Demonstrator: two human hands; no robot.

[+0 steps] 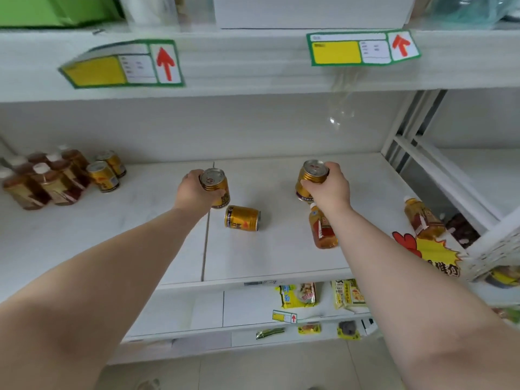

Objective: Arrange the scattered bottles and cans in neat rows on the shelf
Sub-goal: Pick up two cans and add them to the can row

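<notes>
My left hand [194, 191] grips an upright gold can [215, 190] near the middle of the white shelf [140, 235]. My right hand [329, 187] holds a second upright gold can [311, 175] by its top rim. Between them, closer to me, a third gold can [242, 218] lies on its side. A brown tea bottle [322, 229] lies just under my right wrist, and another tea bottle [423, 218] lies at the shelf's right end. At the far left several tea bottles [45, 178] stand grouped with two upright gold cans [105, 171] beside them.
The shelf above [253, 68] overhangs close, with two price tags [123, 64] on its edge. A white frame post [439, 175] bounds the right side. A red and yellow promo sticker [433, 254] hangs at the front right. Snack packets [298, 295] sit on lower shelves.
</notes>
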